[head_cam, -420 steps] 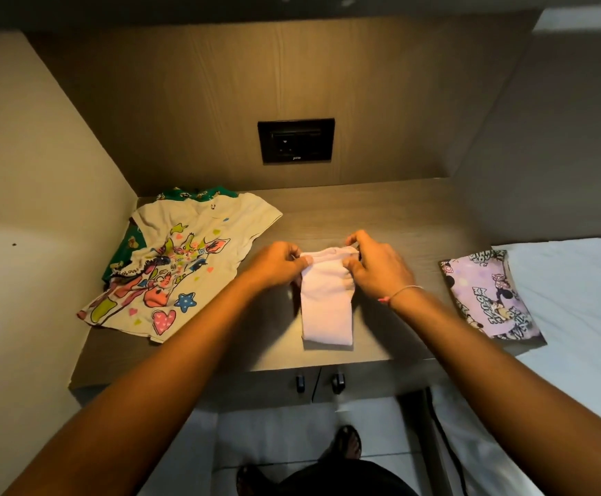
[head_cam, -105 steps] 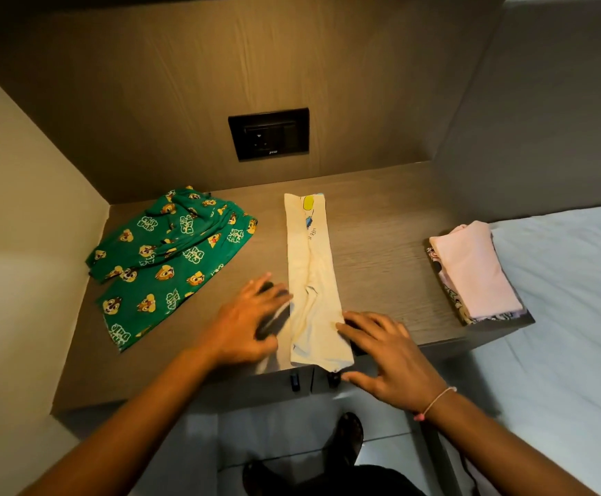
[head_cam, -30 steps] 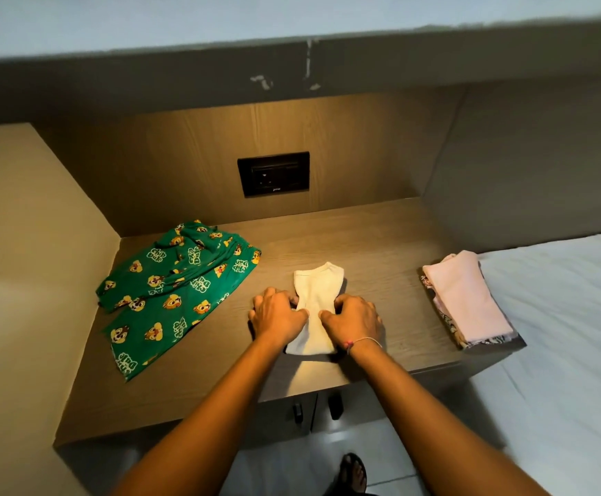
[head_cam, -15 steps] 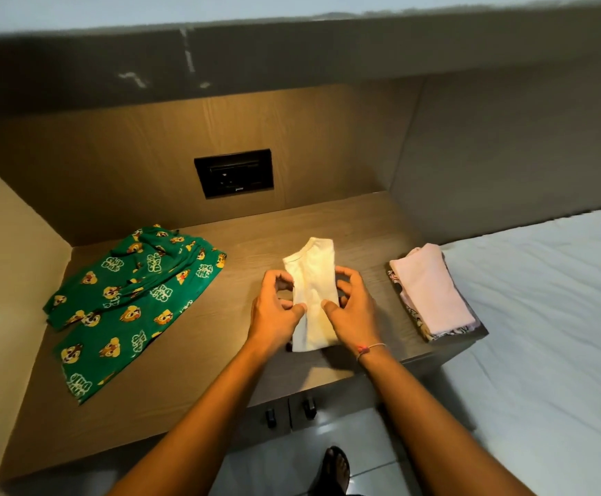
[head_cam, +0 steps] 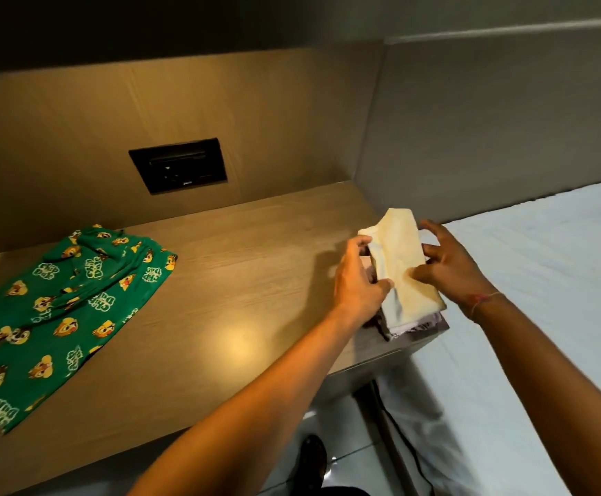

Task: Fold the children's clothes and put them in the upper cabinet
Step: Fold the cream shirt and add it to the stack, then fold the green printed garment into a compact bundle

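Cream garment (head_cam: 401,266): folded into a narrow pad, lying on top of the stack (head_cam: 415,325) at the right front corner of the tabletop (head_cam: 241,281), beside the bed (head_cam: 542,281).

Left hand (head_cam: 358,284): we have thumb and fingers pinching the garment's left edge, the thumb on top near the front corner.

Right hand (head_cam: 447,266): fingers spread and apart, the thumb pressing on the garment's right side. We cannot tell whether the fingers curl under the edge.

Handling, cream garment: we judge it light, soft and limp. It has no stiffness of its own, so the folds will open if we lift it by one corner.

Hold points: take it by both long edges, or with a flat palm on top and fingers beneath.

Handling, stack: several thin layers, the lower edges showing pink and printed cloth. We expect the layers to slide on each other. Clamp the whole stack top and bottom when carrying it up to the cabinet.

Green pyjamas (head_cam: 59,306): unfolded at the left of the tabletop, well apart from the stack. Equally soft; the fabric looks smooth, so it may slip more.

Risk: the stack sits at the very corner, so a sideways push could tip it off.
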Motion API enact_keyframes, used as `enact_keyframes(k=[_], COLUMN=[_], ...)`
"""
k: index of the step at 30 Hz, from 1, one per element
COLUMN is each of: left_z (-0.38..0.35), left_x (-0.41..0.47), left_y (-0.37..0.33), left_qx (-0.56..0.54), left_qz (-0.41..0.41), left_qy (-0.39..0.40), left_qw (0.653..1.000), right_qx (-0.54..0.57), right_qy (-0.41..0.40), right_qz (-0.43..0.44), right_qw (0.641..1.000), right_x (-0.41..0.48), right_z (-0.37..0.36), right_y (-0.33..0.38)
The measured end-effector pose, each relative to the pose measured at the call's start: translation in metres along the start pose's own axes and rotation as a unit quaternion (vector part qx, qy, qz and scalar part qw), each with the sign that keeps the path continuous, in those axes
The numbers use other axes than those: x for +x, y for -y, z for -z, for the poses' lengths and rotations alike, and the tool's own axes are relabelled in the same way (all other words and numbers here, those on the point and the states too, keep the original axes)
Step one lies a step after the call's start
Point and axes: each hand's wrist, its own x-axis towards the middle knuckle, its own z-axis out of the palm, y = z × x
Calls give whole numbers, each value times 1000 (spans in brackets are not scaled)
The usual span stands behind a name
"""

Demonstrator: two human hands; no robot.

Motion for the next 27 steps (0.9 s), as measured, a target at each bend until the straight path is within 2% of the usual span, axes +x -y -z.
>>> enact_keyframes(k=[2, 4, 5, 7, 9, 11, 13, 17, 18, 20, 22, 24, 26, 27], left_z=[-9, -7, -3, 7, 15, 20, 23, 23, 25, 35, 60, 103, 155, 184], left_x=[4, 4, 4, 5, 11, 16, 20, 22, 20, 12, -2, -22, -45, -58], left_y=[6, 16, 22, 29, 35, 42, 47, 46, 44, 42, 44, 49, 55, 58], left_qx=[50, 182, 262, 404, 488, 537, 563, 582, 573, 530, 484, 461, 470, 480], left_qz=[29, 5, -32, -131, -217, -234, -193, -172, -176, -175, -169, -150, -110, -83], left_qy=[24, 52, 58, 64, 108, 176, 217, 225, 221, 194, 137, 70, 14, -18], left_qw=[998, 982, 963, 903, 839, 791, 774, 762, 769, 806, 848, 872, 876, 873], right_qx=[-65, -164, -204, -259, -295, -356, -400, -425, -434, -419, -363, -318, -289, -278], right_qy=[2, -1, -6, -28, -24, 35, 105, 134, 134, 101, 24, -22, -2, 33], right_qz=[-12, -8, 1, 40, 106, 149, 129, 85, 84, 97, 145, 213, 269, 286], right_qw=[998, 987, 979, 965, 949, 922, 901, 891, 887, 897, 920, 924, 919, 916], right_x=[6, 7, 5, 3, 5, 8, 10, 14, 13, 11, 4, -1, -2, -2], right_z=[2, -1, -1, 1, 8, 9, 3, 1, 4, 7, 1, -23, -63, -90], right_y=[-13, -29, -37, -47, -55, -62, -69, -72, -69, -61, -46, -23, 0, 13])
